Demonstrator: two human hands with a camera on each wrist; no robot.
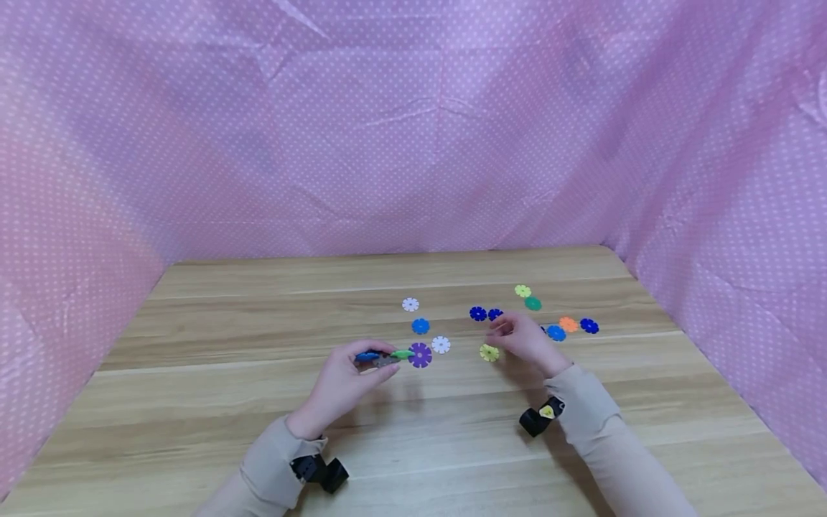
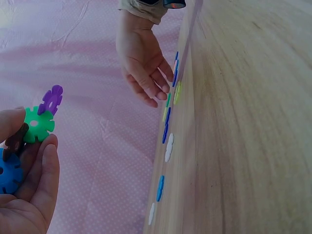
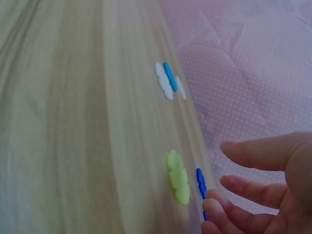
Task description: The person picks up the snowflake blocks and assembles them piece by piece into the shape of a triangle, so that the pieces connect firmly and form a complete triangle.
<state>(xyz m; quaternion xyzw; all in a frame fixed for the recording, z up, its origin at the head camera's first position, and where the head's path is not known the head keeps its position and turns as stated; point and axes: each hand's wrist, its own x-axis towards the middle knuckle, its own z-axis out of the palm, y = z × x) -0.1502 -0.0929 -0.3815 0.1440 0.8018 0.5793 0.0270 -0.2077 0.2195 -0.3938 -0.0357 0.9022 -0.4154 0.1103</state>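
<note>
The left hand (image 1: 352, 377) pinches a chain (image 1: 387, 362) of joined discs, held up off the table (image 1: 413, 459) about midway between its left and right edges. The blue disc (image 2: 9, 175) and brown disc (image 2: 16, 139) sit within the grip; the green disc (image 2: 39, 124) and purple disc (image 2: 51, 100) stick out past the fingertips. The chain's long axis runs roughly in line with the far edge, its purple end facing the right hand (image 1: 525, 339).

That hand holds nothing: its fingers bend loosely, the thumb apart from them, low over the table on the right-edge side of the chain. A yellow disc (image 1: 489, 352) lies flat just beside its fingertips, towards the near edge; being round, it has no long axis. The right hand is clearly the nearer of the two to it.

A white disc (image 1: 441, 345) lies between the hands, near the purple end. A dark blue pair (image 1: 478, 314) lies beyond the right fingertips, towards the far edge, and an orange disc (image 1: 568, 324) between that hand and the right edge
</note>
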